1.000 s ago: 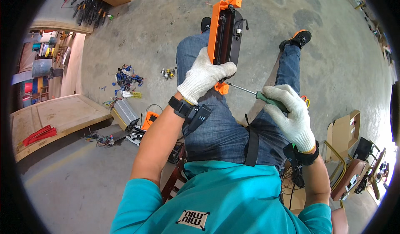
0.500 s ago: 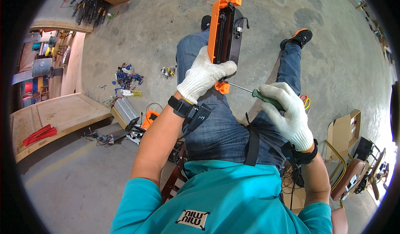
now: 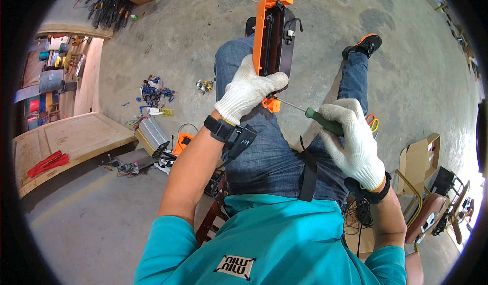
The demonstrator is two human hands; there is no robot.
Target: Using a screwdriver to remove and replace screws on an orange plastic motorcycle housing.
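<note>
A long orange-and-black housing point(image 3: 276, 41) rests over my left thigh, its inner channel facing up and a short black cable at its far right. My left hand point(image 3: 248, 89), in a white knit glove, is closed around the near part, thumb across the black side. In my gloved right hand point(image 3: 353, 140) is a screwdriver point(image 3: 324, 121) with a green handle, gripped between thumb and fingers. Its metal shaft points left, and the tip meets the housing's near end beside an orange bracket. Whatever screw sits under the tip is too small to see.
Blue wires and small parts point(image 3: 155, 91) lie on the concrete floor to the left, near a metal box point(image 3: 152, 135). Red-handled pliers point(image 3: 48, 164) lie on a wooden board point(image 3: 86, 137). Scissors point(image 3: 373, 122) and an open cardboard box point(image 3: 419, 160) are at right.
My right hand has turned slightly on the screwdriver handle, and its wrist has shifted a little to the right. The housing and my left hand have barely moved.
</note>
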